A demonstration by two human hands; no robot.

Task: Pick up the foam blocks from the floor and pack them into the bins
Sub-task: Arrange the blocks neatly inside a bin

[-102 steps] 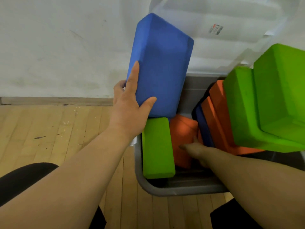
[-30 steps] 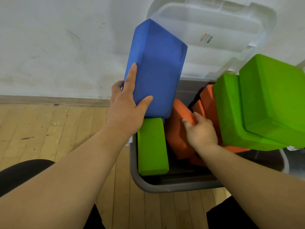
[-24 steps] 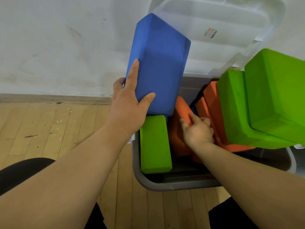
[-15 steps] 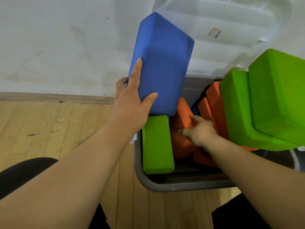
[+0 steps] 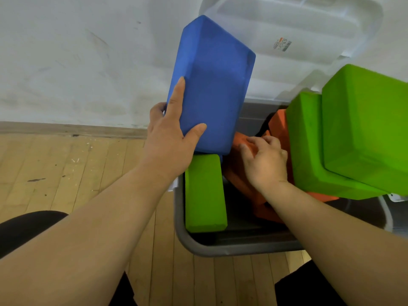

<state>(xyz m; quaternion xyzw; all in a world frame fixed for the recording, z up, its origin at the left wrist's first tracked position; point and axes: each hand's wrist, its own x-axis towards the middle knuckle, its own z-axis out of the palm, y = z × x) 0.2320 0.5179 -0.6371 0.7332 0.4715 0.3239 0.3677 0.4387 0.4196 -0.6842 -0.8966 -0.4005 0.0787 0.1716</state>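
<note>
Right hand (image 5: 265, 164) now curls over the orange block (image 5: 235, 173), shoving it aside in the bin (image 5: 220, 248) — left hand (image 5: 170, 146) grip stays clamped on the blue block (image 5: 214, 89) just above, so a slot's probably opening.

Both forearms are bare right up to the near edge. The left hand (image 5: 167, 146) and right hand (image 5: 265, 164) are bare too, with short, plain nails. Down low there are black trousers (image 5: 26, 230): one rounded knee at near left, another dark patch of matte fabric at near right.
</note>
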